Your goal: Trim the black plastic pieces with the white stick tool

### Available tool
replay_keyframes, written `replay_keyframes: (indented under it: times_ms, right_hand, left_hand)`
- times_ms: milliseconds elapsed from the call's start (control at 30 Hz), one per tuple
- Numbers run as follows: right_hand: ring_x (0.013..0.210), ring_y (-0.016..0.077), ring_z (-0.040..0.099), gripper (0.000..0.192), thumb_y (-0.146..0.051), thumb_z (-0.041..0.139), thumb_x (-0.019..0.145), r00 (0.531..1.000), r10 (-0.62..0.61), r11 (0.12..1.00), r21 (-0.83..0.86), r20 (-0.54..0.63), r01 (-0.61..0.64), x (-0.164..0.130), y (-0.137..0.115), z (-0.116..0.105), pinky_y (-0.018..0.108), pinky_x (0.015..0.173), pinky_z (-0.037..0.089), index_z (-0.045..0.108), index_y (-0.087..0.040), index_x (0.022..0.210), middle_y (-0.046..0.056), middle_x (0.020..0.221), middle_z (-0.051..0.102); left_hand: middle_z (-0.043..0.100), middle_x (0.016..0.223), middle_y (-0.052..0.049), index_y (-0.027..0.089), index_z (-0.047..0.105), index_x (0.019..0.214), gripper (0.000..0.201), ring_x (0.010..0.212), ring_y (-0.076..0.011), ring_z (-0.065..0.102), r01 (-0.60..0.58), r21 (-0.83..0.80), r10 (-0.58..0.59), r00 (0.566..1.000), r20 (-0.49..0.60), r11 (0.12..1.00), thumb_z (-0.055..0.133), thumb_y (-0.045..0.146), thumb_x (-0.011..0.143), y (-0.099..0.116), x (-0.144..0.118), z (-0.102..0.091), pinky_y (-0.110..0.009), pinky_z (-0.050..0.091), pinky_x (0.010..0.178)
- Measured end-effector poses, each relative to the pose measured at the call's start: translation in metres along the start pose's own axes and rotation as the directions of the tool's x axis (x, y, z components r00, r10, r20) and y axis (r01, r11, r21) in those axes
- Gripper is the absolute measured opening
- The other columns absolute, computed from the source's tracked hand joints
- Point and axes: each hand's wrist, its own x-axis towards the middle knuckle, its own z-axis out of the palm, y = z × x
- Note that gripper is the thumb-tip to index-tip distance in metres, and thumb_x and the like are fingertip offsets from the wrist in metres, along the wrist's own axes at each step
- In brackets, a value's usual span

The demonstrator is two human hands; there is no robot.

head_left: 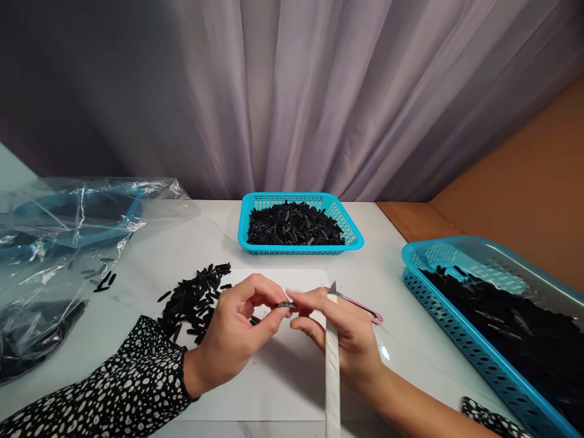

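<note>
My left hand (pixel 239 322) is closed, pinching a small, narrow black piece (pixel 286 304) between thumb and fingertips. The piece has a greyish upper face; I cannot make out its kind. My right hand (pixel 349 331) is just to its right, with the index fingertip touching or almost touching its end. A slim white-handled tool (pixel 333 371) with a short pointed metal blade stands along the right hand, which holds it. Left of the left hand lies a loose pile of similar black pieces (pixel 194 298). A pink-edged slim tool (pixel 365 308) lies partly hidden behind the right hand.
At the back stands a blue perforated basket (pixel 301 249) heaped with black pieces. A larger blue basket (pixel 460 347) with dark pieces is at the right, beside brown cardboard (pixel 515 182). Clear plastic bags (pixel 82 219) cover the left side. A white sheet (pixel 274 395) lies under my hands.
</note>
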Motion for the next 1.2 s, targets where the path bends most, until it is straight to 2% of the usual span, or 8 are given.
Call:
replay_keyframes:
  times_ms: [167, 333, 433, 567, 733, 967, 1067, 1200]
  right_hand:
    - [0.049, 0.0131, 0.059, 0.013, -0.016, 0.058, 0.093, 0.999, 0.045, 0.998, -0.035, 0.026, -0.044, -0.012, 0.005, 0.002, 0.023, 0.045, 0.047, 0.065, -0.019, 0.082, 0.000, 0.061, 0.064]
    - [0.036, 0.0088, 0.044, 0.032, -0.028, 0.064, 0.091, 1.000, 0.006, 0.981, -0.193, 0.023, -0.002, -0.014, 0.007, -0.003, 0.021, 0.035, 0.034, 0.053, -0.020, 0.063, -0.005, 0.046, 0.052]
    - [0.042, 0.0111, 0.052, 0.021, -0.032, 0.066, 0.090, 1.000, -0.006, 0.990, -0.141, -0.017, 0.003, -0.013, 0.002, -0.001, 0.022, 0.040, 0.041, 0.063, -0.019, 0.073, -0.003, 0.053, 0.057]
    - [0.057, 0.0162, 0.065, 0.016, -0.029, 0.070, 0.087, 0.999, 0.043, 0.998, 0.048, -0.012, -0.042, -0.016, -0.007, 0.007, 0.027, 0.050, 0.053, 0.070, -0.018, 0.099, 0.003, 0.072, 0.068]
    - [0.053, 0.0147, 0.067, 0.007, -0.018, 0.065, 0.090, 0.987, 0.161, 0.956, 0.244, 0.028, -0.162, -0.022, -0.016, 0.012, 0.027, 0.047, 0.055, 0.070, -0.018, 0.096, 0.002, 0.074, 0.068]
    - [0.049, 0.0143, 0.066, 0.007, -0.016, 0.062, 0.090, 0.979, 0.200, 0.936, 0.287, 0.037, -0.202, -0.023, -0.019, 0.013, 0.025, 0.044, 0.052, 0.069, -0.018, 0.091, 0.002, 0.071, 0.067]
    - [0.048, 0.0136, 0.063, 0.006, -0.017, 0.063, 0.089, 0.978, 0.207, 0.958, 0.201, 0.003, -0.204, -0.021, -0.017, 0.013, 0.025, 0.043, 0.050, 0.069, -0.018, 0.088, 0.001, 0.068, 0.067]
    - [0.053, 0.0162, 0.065, 0.009, -0.025, 0.065, 0.088, 0.969, 0.216, 0.974, -0.047, -0.120, -0.223, -0.009, -0.018, -0.008, 0.027, 0.049, 0.052, 0.070, -0.018, 0.084, 0.004, 0.072, 0.072]
  left_hand:
    - [0.073, 0.083, -0.005, 0.016, 0.070, 0.096, 0.017, 0.075, -0.0151, 0.069, 0.116, 0.170, -0.137, 0.984, 0.115, 0.979, 0.061, 0.006, 0.084, 0.002, -0.004, 0.004, -0.026, 0.057, 0.066]
    - [0.070, 0.075, -0.006, 0.013, 0.066, 0.080, 0.012, 0.068, -0.0144, 0.065, -0.199, 0.438, 0.137, 0.976, 0.168, 0.877, 0.059, 0.006, 0.086, 0.009, -0.006, -0.006, -0.026, 0.054, 0.061]
    - [0.068, 0.073, -0.005, 0.014, 0.060, 0.078, 0.017, 0.067, -0.0132, 0.063, -0.382, 0.528, 0.288, 0.923, 0.254, 0.759, 0.054, 0.004, 0.090, 0.016, -0.008, -0.014, -0.024, 0.054, 0.060]
    - [0.070, 0.081, -0.006, 0.016, 0.058, 0.086, 0.013, 0.074, -0.0136, 0.067, -0.497, 0.566, 0.355, 0.867, 0.350, 0.657, 0.052, 0.007, 0.094, 0.028, -0.013, -0.020, -0.024, 0.058, 0.067]
    - [0.073, 0.088, -0.010, 0.013, 0.060, 0.091, 0.016, 0.082, -0.0174, 0.070, -0.603, 0.573, 0.362, 0.795, 0.486, 0.555, 0.051, 0.001, 0.091, 0.040, -0.014, -0.023, -0.029, 0.061, 0.072]
    - [0.073, 0.090, -0.010, 0.014, 0.060, 0.093, 0.018, 0.086, -0.0187, 0.071, -0.647, 0.581, 0.366, 0.761, 0.536, 0.495, 0.046, 0.003, 0.094, 0.047, -0.016, -0.021, -0.031, 0.061, 0.075]
    - [0.071, 0.089, -0.009, 0.013, 0.060, 0.095, 0.012, 0.085, -0.0178, 0.069, -0.584, 0.618, 0.311, 0.809, 0.500, 0.527, 0.050, 0.006, 0.094, 0.044, -0.015, -0.024, -0.030, 0.059, 0.075]
    - [0.068, 0.107, -0.010, 0.017, 0.061, 0.106, 0.015, 0.105, -0.0221, 0.064, -0.311, 0.771, 0.051, 0.938, 0.342, 0.556, 0.051, 0.023, 0.097, 0.035, -0.014, -0.052, -0.040, 0.055, 0.090]
